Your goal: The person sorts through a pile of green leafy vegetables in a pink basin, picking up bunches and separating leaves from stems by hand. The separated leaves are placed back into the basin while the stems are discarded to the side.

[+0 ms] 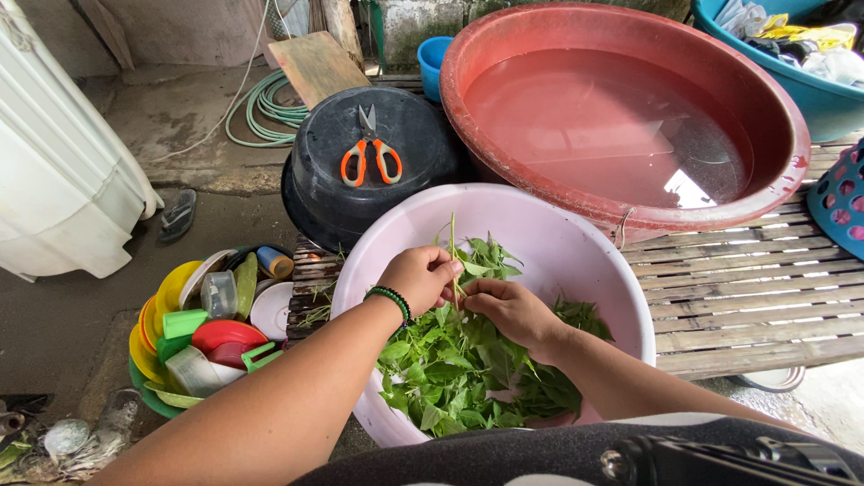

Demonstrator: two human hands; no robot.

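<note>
pink plastic forms the basin [576, 261], which is set at the near left corner of a slatted wooden platform [747, 297]. green leafy sprigs [450, 369] are heaped in the basin's near half. both hands are held together over the heap, just touching. one thin stem [453, 247] is pinched by the left hand [421, 274], fingers closed around it, and it stands upright above the knuckles. the right hand [515, 310] is closed on the leaves just below, fingertips against the left hand. a green and black bead bracelet [391, 300] is worn on the left wrist.

behind the basin, at the platform's far edge, a large red tub [792, 126] is filled with water. a black bowl [315, 180] is set upside down beside the red tub, at the platform's far left corner, and orange-handled scissors [370, 155] are laid on its upturned base, blades shut. a small blue cup [432, 58] is seen behind the tub. a teal tub [810, 94] with cloths in it is placed at the far right, and a teal perforated basket [841, 202] is cut off by the right edge.

off the platform's left edge, on the ground, a green basket of coloured plastic dishes [198, 333] is placed. a coiled green hose [265, 108] and a dark sandal [178, 214] are left on the concrete farther back.
</note>
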